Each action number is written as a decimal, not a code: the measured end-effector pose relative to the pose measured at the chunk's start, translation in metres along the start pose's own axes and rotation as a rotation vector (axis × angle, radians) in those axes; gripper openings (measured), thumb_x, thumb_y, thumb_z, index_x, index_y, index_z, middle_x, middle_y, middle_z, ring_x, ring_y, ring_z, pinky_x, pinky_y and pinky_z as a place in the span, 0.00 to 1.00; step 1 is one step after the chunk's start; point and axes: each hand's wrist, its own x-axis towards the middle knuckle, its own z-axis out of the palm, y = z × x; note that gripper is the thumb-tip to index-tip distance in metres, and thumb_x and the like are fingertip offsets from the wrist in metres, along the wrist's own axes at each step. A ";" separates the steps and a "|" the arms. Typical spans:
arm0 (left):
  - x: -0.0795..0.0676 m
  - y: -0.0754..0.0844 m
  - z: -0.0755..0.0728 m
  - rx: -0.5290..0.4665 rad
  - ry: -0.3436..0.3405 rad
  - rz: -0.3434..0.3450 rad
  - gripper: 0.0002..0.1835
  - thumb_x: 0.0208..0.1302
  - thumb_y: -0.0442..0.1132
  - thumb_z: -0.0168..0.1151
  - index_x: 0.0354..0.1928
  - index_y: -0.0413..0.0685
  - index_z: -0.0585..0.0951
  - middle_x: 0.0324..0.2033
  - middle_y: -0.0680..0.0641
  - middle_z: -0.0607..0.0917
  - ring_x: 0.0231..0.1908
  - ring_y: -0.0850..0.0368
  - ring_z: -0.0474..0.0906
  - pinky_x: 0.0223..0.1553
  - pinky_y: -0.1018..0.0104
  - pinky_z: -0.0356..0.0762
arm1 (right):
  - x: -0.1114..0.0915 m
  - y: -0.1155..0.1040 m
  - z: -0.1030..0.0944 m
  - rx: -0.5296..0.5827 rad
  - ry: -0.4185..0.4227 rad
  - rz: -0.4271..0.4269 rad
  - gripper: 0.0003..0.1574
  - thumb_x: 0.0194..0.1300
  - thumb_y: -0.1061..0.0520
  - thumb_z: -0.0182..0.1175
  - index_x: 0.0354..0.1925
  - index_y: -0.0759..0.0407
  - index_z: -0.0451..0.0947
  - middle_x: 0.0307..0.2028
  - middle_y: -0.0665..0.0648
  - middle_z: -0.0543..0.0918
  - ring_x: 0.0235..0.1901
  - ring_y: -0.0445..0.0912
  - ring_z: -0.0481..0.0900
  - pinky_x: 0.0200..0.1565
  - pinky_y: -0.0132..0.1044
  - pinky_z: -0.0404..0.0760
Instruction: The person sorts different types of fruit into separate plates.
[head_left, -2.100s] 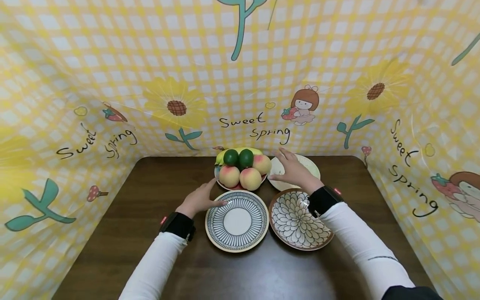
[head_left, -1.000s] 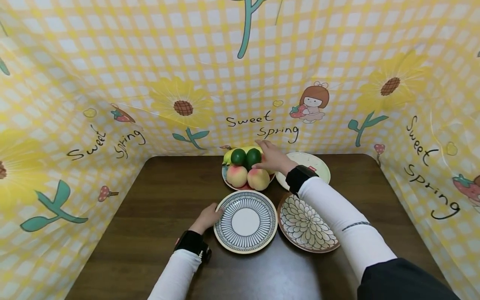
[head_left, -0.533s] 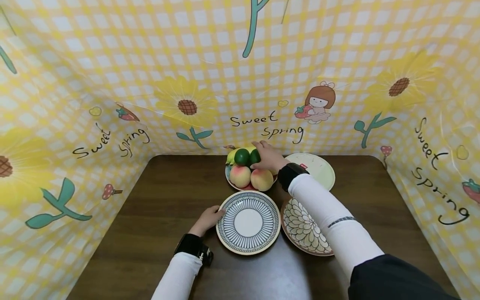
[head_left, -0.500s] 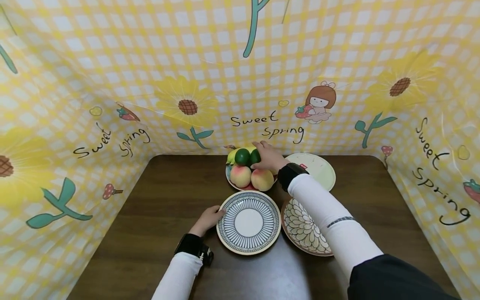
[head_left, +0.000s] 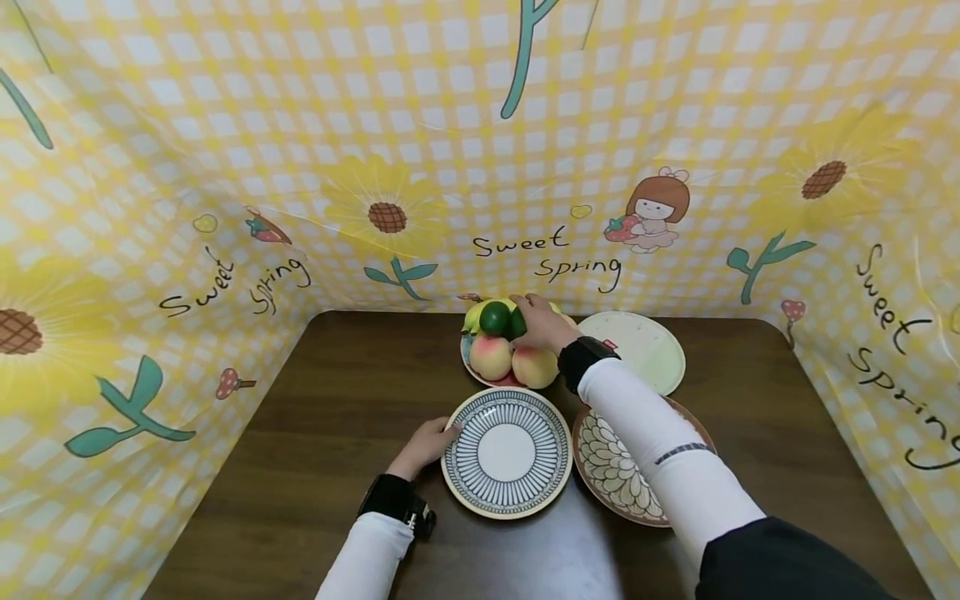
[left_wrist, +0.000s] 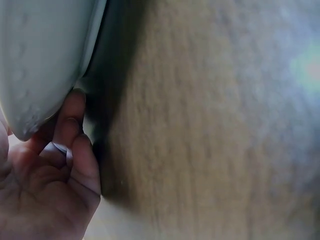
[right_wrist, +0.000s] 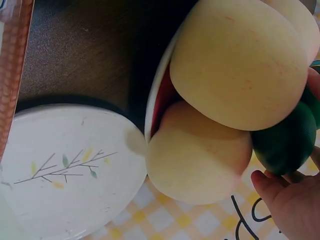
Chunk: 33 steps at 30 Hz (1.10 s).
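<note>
My left hand (head_left: 423, 444) pinches the left rim of a plate with dark radial stripes (head_left: 507, 454). Its thumb lies on top, and in the left wrist view curled fingers (left_wrist: 75, 132) reach beneath the rim. At the back, my right hand (head_left: 543, 323) grips the right one of two dark green, smooth oval fruits (right_wrist: 287, 142), thumb on one side and fingers on the other. That fruit sits in a heaped fruit plate (head_left: 467, 360), beside the other green fruit (head_left: 494, 318), several peaches (head_left: 490, 358) and yellow bananas (head_left: 472, 318). My right hand partly hides the heap.
A pale plate with a sprig pattern (head_left: 652, 354) stands right of the fruit. Nearer lies a brown-rimmed petal-pattern plate (head_left: 611, 467), partly under my right forearm in view. Checked yellow cloth (head_left: 420, 100) walls the back and sides of the brown table (head_left: 337, 400).
My right hand has moved left from above the pale plate onto the green fruit and now grips it. My left hand has come down to the striped plate's rim and pinches it.
</note>
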 end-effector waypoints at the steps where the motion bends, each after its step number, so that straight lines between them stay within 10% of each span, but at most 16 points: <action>1: 0.000 0.000 -0.001 0.000 0.001 0.000 0.20 0.77 0.43 0.52 0.57 0.35 0.82 0.47 0.39 0.87 0.51 0.49 0.81 0.60 0.51 0.75 | 0.000 0.000 0.001 0.003 0.004 -0.005 0.57 0.63 0.53 0.70 0.81 0.56 0.50 0.79 0.71 0.52 0.79 0.65 0.54 0.74 0.58 0.66; 33: 0.001 -0.001 -0.002 -0.007 0.008 0.016 0.17 0.77 0.42 0.52 0.52 0.35 0.83 0.41 0.41 0.87 0.43 0.54 0.80 0.52 0.61 0.76 | -0.001 0.012 0.005 0.011 0.129 -0.013 0.46 0.68 0.60 0.64 0.78 0.64 0.56 0.77 0.73 0.57 0.72 0.66 0.67 0.69 0.55 0.73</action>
